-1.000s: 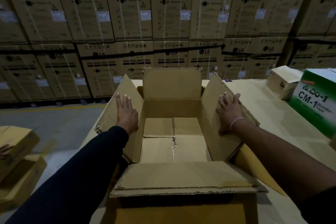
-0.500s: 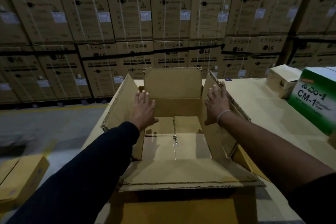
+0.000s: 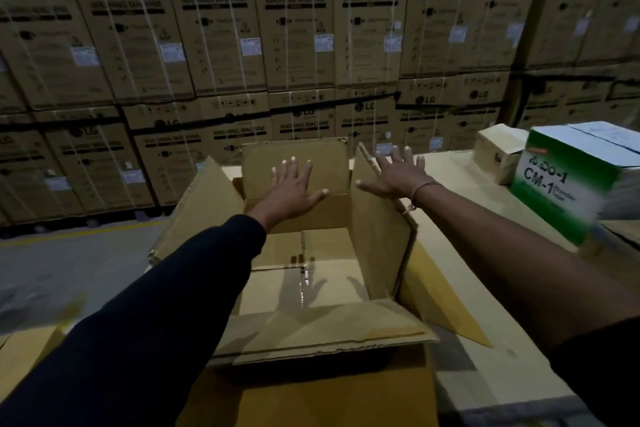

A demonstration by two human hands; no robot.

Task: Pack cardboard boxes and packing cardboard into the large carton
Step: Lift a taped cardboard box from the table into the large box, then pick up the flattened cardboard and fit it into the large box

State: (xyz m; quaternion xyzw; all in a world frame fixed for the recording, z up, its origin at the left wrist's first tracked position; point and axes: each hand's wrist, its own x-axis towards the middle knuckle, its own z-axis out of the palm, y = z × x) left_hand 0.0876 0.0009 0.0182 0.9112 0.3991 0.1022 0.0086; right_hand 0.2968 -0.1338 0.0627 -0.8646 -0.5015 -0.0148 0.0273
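- Carton point(image 3: 311, 284), large and brown, sat open on the cardboard-covered table point(image 3: 460, 291), close to its near-left corner, all four flaps up or folded outward.
- Inside, I saw only the taped bottom seam and the shadows of both hands.
- My left hand point(image 3: 292, 189), on a dark-sleeved arm, reached over the opening with fingers spread and straight, palm toward the upright far flap point(image 3: 329, 163); I could not tell whether it touched the cardboard.
- My right hand point(image 3: 394, 173), bare-armed with a thin band at the wrist, was splayed flat just past the top of the right flap point(image 3: 377, 229), holding nothing.
- Near flap point(image 3: 325, 329) lay folded outward toward me, its edge ragged.
- Toward the table's far-right corner stood a small brown box point(image 3: 495, 152), touching or just beside a green-and-white box point(image 3: 568, 184) printed "CM-1".
- Behind the table, stacked washing machine cartons point(image 3: 294, 28) filled the background.
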